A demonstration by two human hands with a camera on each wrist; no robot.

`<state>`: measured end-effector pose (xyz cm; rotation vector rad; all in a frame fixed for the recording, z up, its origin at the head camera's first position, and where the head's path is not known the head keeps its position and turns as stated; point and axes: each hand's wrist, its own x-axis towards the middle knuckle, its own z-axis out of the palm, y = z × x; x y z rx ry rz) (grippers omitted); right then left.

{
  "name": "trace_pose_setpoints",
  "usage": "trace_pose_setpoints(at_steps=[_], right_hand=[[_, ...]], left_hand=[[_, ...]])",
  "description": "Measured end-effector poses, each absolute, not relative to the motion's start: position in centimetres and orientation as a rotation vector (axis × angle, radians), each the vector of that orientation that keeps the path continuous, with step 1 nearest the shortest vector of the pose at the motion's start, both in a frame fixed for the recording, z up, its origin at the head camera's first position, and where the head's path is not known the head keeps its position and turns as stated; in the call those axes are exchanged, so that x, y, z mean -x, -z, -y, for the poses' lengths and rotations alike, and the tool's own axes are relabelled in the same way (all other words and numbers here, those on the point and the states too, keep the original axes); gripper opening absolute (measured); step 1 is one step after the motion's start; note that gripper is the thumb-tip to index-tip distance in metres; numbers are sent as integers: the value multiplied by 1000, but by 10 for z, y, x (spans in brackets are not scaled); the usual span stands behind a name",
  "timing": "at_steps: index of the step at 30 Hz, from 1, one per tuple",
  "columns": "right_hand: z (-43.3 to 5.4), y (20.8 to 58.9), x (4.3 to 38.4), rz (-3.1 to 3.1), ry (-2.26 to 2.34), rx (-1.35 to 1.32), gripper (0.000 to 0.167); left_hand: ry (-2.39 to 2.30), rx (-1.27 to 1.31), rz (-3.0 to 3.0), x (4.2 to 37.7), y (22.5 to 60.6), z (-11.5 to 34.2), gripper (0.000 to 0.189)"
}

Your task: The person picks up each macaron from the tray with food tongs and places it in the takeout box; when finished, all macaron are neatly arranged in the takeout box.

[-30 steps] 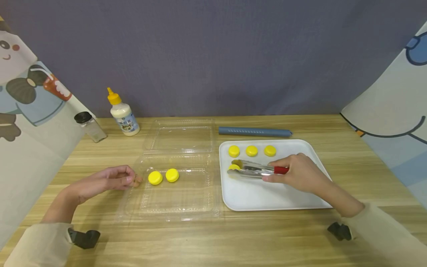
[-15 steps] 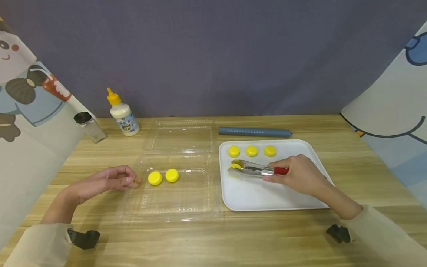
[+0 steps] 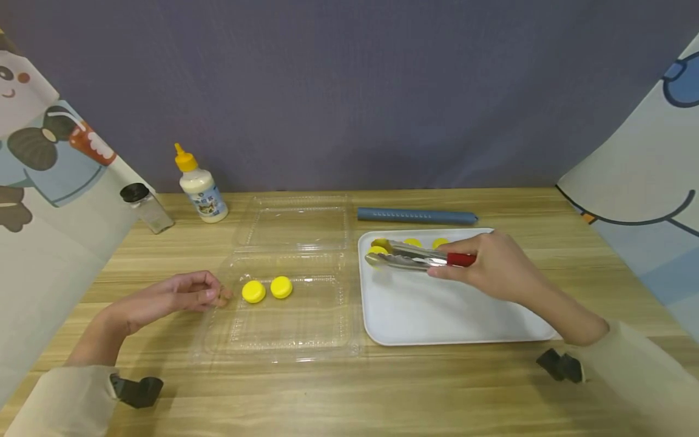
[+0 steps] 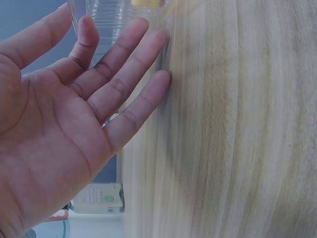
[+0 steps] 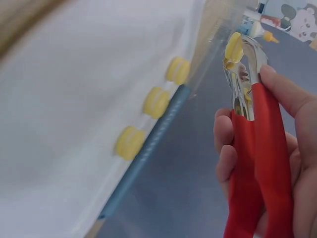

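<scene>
My right hand [image 3: 494,267] grips red-handled metal tongs [image 5: 270,148]. Their tips hold a yellow macaron [image 5: 235,47], raised above the white tray [image 3: 437,312]. Three more macarons [image 5: 156,102] lie in a row along the tray's far side, partly hidden by the tongs in the head view. At the left, thumb and index finger of my left hand [image 3: 169,297] pinch the rim of a clear plastic container [image 3: 295,318]; the other fingers stretch out loosely in the left wrist view. Inside the container, two yellow macarons [image 3: 253,291] sit side by side near its left end.
The container's clear lid [image 3: 297,221] lies folded back behind it. A blue-grey bar [image 3: 417,216] lies behind the tray. At the back left stand a squeeze bottle [image 3: 204,194] with a yellow nozzle and a small clear jar [image 3: 153,213] with a black lid.
The tongs have closed on the front macaron and lifted it up off the tray, shifting slightly left. My left hand and the container have stayed in place.
</scene>
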<state>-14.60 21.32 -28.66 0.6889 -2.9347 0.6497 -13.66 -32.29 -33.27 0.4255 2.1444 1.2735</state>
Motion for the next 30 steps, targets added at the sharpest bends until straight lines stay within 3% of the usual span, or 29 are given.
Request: trace_pose_setpoints(at_steps=[13,30], right_hand=[[-171,262,150,2945,-613,-836,51],[-113,278,158,2968,-366,-1012,44]], left_hand=[[-1283,-439,-2136,136,332,322,24],[-1290,-444,-2129,135,332,322,26]])
